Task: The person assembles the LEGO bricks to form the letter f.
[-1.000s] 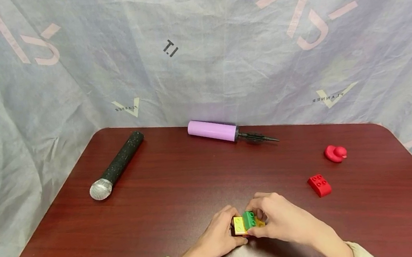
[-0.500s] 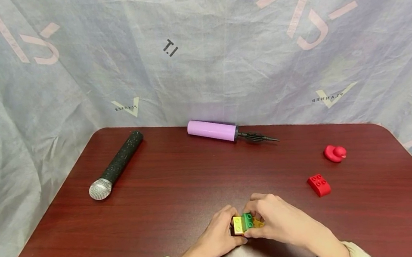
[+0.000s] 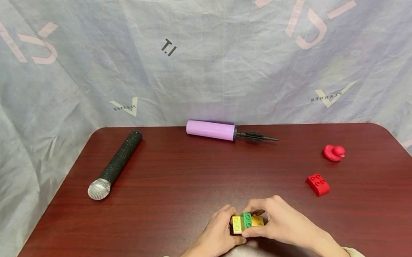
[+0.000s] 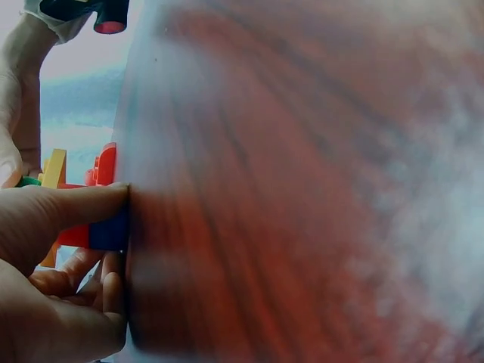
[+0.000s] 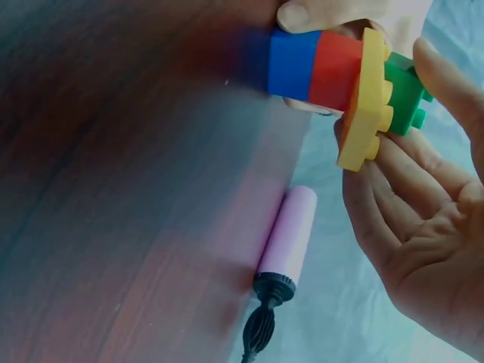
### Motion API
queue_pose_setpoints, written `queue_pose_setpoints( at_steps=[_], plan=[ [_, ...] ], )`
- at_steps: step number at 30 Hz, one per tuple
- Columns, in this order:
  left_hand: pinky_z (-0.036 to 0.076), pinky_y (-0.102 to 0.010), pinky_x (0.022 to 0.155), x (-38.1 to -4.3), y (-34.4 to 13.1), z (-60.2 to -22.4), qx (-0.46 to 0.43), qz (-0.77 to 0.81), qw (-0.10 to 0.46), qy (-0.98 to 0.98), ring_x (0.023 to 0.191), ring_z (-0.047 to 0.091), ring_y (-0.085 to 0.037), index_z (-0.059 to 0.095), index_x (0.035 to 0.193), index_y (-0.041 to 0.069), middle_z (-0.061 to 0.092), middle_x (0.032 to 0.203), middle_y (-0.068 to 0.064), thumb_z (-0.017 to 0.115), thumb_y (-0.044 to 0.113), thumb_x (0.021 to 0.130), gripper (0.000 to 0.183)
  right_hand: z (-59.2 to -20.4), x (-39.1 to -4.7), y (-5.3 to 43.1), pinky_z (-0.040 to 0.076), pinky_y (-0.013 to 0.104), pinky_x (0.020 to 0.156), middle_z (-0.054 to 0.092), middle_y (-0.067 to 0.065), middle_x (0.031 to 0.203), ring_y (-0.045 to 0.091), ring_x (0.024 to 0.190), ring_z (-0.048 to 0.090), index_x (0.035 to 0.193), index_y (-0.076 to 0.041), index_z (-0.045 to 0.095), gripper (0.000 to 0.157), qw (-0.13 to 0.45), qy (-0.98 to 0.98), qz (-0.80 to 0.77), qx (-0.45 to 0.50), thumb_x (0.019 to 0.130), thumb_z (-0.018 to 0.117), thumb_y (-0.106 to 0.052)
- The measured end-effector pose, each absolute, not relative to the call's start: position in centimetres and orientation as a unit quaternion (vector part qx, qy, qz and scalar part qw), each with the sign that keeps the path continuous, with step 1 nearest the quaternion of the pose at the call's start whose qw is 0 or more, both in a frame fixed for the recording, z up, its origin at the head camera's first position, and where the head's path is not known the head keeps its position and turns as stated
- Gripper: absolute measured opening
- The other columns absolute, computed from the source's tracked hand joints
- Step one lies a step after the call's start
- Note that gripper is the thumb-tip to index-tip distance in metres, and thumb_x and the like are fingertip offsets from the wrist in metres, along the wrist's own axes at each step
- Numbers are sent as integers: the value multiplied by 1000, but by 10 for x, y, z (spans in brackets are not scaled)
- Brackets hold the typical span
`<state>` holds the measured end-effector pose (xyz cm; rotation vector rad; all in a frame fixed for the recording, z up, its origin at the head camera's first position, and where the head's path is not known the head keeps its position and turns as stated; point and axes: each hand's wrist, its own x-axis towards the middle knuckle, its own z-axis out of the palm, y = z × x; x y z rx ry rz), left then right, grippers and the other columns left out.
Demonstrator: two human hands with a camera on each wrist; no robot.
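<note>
Near the table's front, a stack of toy building blocks stands between the hands: a blue block [image 5: 291, 64] at the base, a red block [image 5: 333, 72], a wider yellow block [image 5: 363, 106], and a green block [image 5: 404, 91] on the yellow studs. My left hand [image 3: 218, 232] grips the lower blocks between thumb and fingers; in the left wrist view its thumb crosses the blue block [image 4: 108, 236]. From the other side, my right hand [image 3: 287, 224] pinches the green block [image 3: 247, 220], its fingers near the yellow block's edge. Yellow studs show on both sides of the green block.
A red studded block [image 3: 318, 185] and a red rubber duck [image 3: 334, 153] lie to the right on the brown table [image 3: 180, 171]. At the back is a purple hand pump [image 3: 211, 130]; a black microphone [image 3: 121, 158] lies far left. A printed cloth [image 3: 220, 57] hangs behind.
The right hand and the green block have shifted slightly left. More of the yellow block shows right of the green one. The left hand keeps its grip almost in place.
</note>
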<state>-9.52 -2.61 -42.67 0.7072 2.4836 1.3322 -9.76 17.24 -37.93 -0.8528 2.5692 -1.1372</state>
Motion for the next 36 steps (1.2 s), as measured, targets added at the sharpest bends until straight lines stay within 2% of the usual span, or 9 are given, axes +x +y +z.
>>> queue_pose_setpoints(
  at_steps=[7,12,27,36],
  plan=[
    [42,-20,71,-96,-25,-427,245,460,116,846,78,48,-2,59,89,8,53,84,8,86,4,68,34,-368,-101,165,47,20,58,67,-17,77,-2,64,55,85,-21,67,18,120,880,-348,-300,78,82,-29],
    [41,-19,70,-96,-25,-427,245,461,113,846,77,48,-3,59,87,9,51,83,8,85,4,69,33,-363,-103,162,44,19,53,65,-18,74,-2,60,50,84,-21,68,16,126,883,-333,-304,77,82,-22],
    [41,-20,68,-97,-24,-426,241,456,105,850,76,47,-3,58,87,10,50,81,9,83,3,67,33,-372,-104,167,46,20,60,68,-13,80,1,71,57,86,-20,70,18,133,871,-383,-278,76,84,-28],
    [42,-19,65,-96,-24,-429,247,456,100,849,73,46,-1,58,87,9,50,81,8,83,3,67,33,-381,-101,169,48,20,62,68,-14,82,0,72,57,89,-21,70,21,128,873,-384,-271,77,83,-31]
  ],
)
